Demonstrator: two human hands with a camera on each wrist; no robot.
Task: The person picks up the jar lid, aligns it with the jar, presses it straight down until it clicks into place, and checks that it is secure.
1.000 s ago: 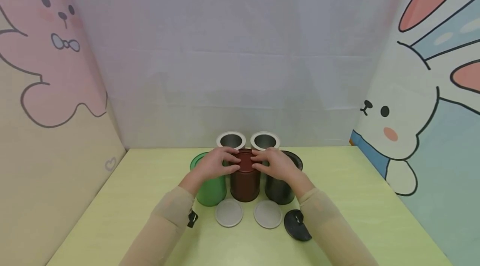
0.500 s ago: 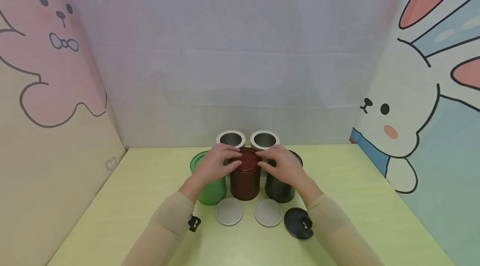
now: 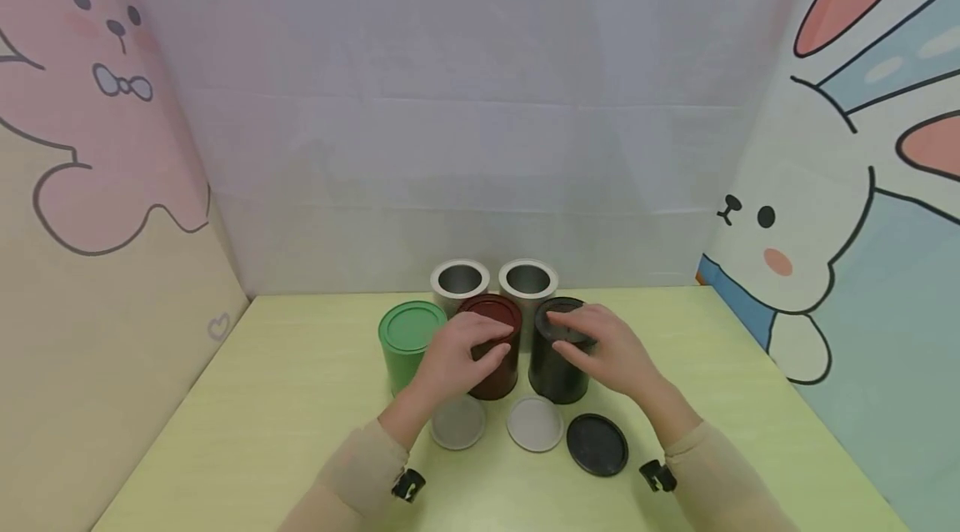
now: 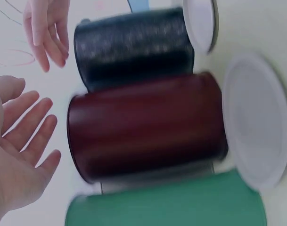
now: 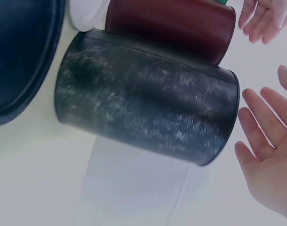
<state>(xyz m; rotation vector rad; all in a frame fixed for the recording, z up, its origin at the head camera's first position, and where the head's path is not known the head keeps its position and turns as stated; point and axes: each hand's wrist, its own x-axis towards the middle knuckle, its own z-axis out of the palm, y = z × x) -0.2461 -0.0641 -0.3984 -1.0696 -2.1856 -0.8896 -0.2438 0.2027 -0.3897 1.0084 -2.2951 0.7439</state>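
Cartoon rabbit panels and a white cloth stand around the pale yellow-green table (image 3: 262,399). At its middle stands a group of round tins, all upright, with the long axis vertical and the top side facing up. The dark red tin (image 3: 491,346) is in the front row, between the green tin (image 3: 410,353) and the black tin (image 3: 558,348); red and green have their lids on. Two silver tins (image 3: 460,282) stand open behind them.

The left hand (image 3: 459,357) is in front of the red tin, fingers relaxed and spread, holding nothing; the left wrist view shows a gap between hand and tin. The right hand (image 3: 611,348) is above the black tin's rim with loose straight fingers, also holding nothing. Two silver lids (image 3: 534,424) and a black lid (image 3: 597,444) lie flat on the table in front of the tins.
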